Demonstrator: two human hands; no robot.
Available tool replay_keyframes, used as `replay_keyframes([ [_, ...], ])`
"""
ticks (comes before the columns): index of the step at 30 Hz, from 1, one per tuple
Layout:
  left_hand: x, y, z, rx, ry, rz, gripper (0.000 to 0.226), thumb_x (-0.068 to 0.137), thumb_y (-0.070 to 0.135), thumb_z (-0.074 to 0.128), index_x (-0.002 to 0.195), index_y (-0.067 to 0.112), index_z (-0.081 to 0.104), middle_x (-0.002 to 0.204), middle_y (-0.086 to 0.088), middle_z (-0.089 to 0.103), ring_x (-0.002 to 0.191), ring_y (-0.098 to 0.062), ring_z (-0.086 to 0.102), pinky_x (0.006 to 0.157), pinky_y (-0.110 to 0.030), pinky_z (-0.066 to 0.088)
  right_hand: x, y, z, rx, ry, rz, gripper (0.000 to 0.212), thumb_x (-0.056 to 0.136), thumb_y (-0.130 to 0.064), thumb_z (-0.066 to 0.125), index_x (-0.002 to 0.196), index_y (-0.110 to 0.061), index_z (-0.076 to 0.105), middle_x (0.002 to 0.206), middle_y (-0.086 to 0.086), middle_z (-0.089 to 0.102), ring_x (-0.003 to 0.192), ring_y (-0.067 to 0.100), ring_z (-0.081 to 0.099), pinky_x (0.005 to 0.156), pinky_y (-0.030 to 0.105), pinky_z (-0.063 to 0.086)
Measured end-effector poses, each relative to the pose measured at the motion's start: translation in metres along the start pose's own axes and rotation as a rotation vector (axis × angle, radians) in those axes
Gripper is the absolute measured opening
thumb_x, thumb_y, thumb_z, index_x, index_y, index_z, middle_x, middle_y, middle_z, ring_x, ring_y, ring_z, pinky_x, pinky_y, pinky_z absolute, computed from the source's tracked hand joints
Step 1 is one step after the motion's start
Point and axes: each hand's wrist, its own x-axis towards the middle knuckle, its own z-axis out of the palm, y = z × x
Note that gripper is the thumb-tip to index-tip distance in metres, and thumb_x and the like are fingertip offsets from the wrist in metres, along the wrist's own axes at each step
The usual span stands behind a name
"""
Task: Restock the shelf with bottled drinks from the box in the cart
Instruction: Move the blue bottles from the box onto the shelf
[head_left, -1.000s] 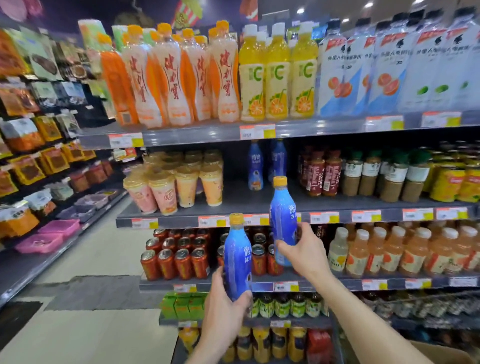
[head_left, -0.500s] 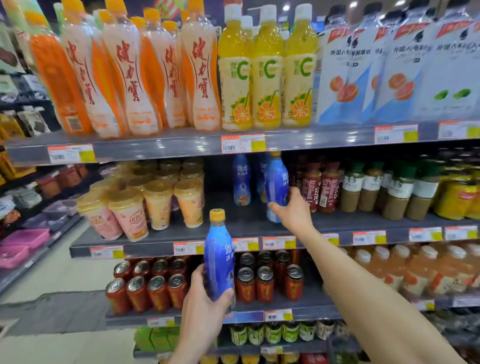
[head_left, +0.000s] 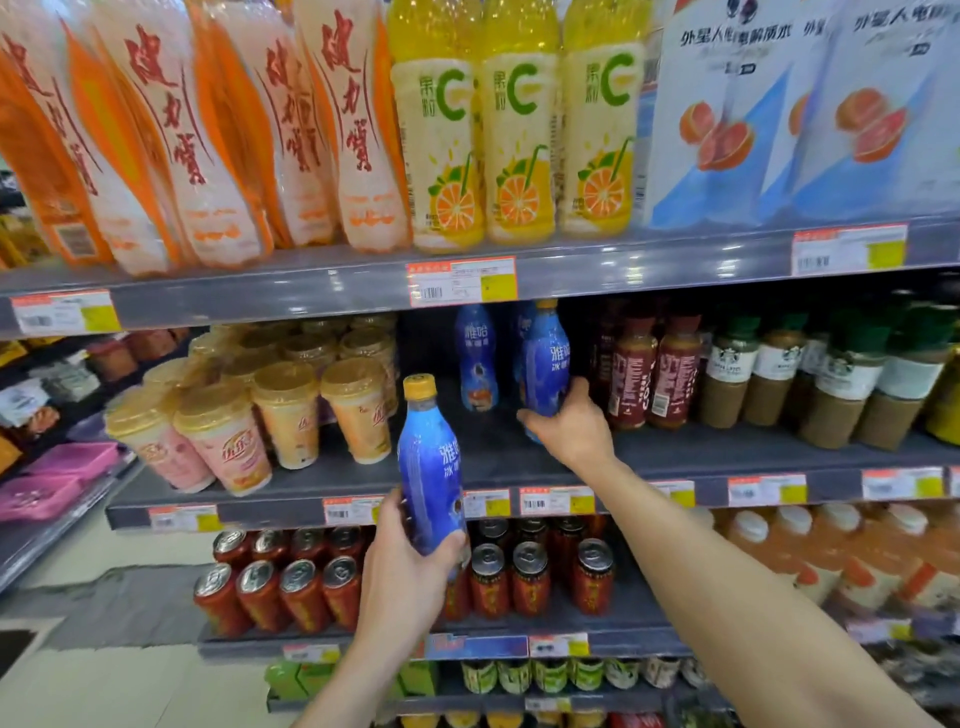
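My right hand (head_left: 569, 428) grips a blue bottle with a yellow cap (head_left: 545, 358) by its base, upright on the grey middle shelf (head_left: 498, 457), deep in the gap. Another blue bottle (head_left: 475, 358) of the same kind stands just left of it at the back. My left hand (head_left: 410, 566) holds a second blue bottle with a yellow cap (head_left: 431, 467) upright in front of the shelf's edge, below and left of the first. The box and the cart are out of view.
Milk tea cups (head_left: 291, 410) fill the shelf left of the gap, dark red bottles (head_left: 649, 369) and coffee bottles (head_left: 831, 379) its right. Tall orange and yellow bottles (head_left: 519, 130) stand on the shelf above, red cans (head_left: 301, 587) below. An aisle floor (head_left: 104, 675) lies left.
My right hand has pushed its bottle from in front of the shelf deep into the gap. My left hand has risen with its bottle toward the shelf edge. The view has come closer.
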Motion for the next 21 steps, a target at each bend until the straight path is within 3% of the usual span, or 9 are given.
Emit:
replay_keyframes([
  [6,0.044,0.029,0.015,-0.017,0.017,0.071,0.066,0.075,0.034,0.081,0.125,0.043,0.039,0.103,0.030,0.061,0.091,0.018,0.058,0.067,-0.008,0.045,0.009,0.010,0.002,-0.058,-0.044,-0.034,0.052,0.079,-0.041,0.074,0.109,-0.010,0.046,0.105,0.016,0.067,0.095,0.038,0.063,0.068,0.035,0.045],
  [9,0.072,0.044,0.028,-0.023,0.024,0.088,0.069,0.074,0.034,0.081,0.127,0.038,0.037,0.106,0.026,0.061,0.090,0.017,0.059,0.074,-0.016,0.048,0.011,0.010,0.002,-0.034,-0.034,-0.025,0.054,0.079,-0.044,0.074,0.110,-0.011,0.046,0.107,0.015,0.066,0.096,0.037,0.063,0.072,0.037,0.047],
  [13,0.105,0.054,0.049,0.022,0.040,0.083,0.064,0.073,0.031,0.083,0.115,0.037,0.036,0.102,0.018,0.061,0.080,0.007,0.060,0.062,-0.008,0.041,0.009,0.014,0.003,-0.003,-0.021,0.006,0.064,0.072,-0.051,0.079,0.111,-0.013,0.046,0.106,0.011,0.067,0.097,0.036,0.064,0.077,0.039,0.051],
  [16,0.125,0.053,0.064,0.049,0.044,0.080,0.063,0.072,0.025,0.085,0.112,0.030,0.036,0.095,0.012,0.061,0.068,0.009,0.055,0.053,-0.003,0.040,0.009,0.016,0.007,-0.019,-0.007,0.008,0.070,0.065,-0.054,0.081,0.111,-0.013,0.047,0.105,0.010,0.067,0.097,0.034,0.064,0.077,0.037,0.051],
  [18,0.134,0.049,0.073,0.056,0.056,0.075,0.064,0.072,0.023,0.085,0.110,0.027,0.034,0.099,0.004,0.062,0.069,0.000,0.056,0.056,-0.006,0.039,0.009,0.018,0.010,-0.048,-0.009,-0.001,0.071,0.064,-0.053,0.082,0.112,-0.013,0.046,0.105,0.010,0.067,0.097,0.033,0.064,0.073,0.033,0.047],
  [21,0.142,0.041,0.083,0.057,0.076,0.098,0.066,0.070,0.025,0.087,0.109,0.026,0.033,0.105,0.000,0.062,0.086,-0.016,0.059,0.072,-0.024,0.043,0.011,0.023,0.014,-0.062,-0.005,-0.013,0.065,0.066,-0.046,0.080,0.110,-0.014,0.046,0.102,0.011,0.066,0.094,0.034,0.064,0.069,0.032,0.044],
])
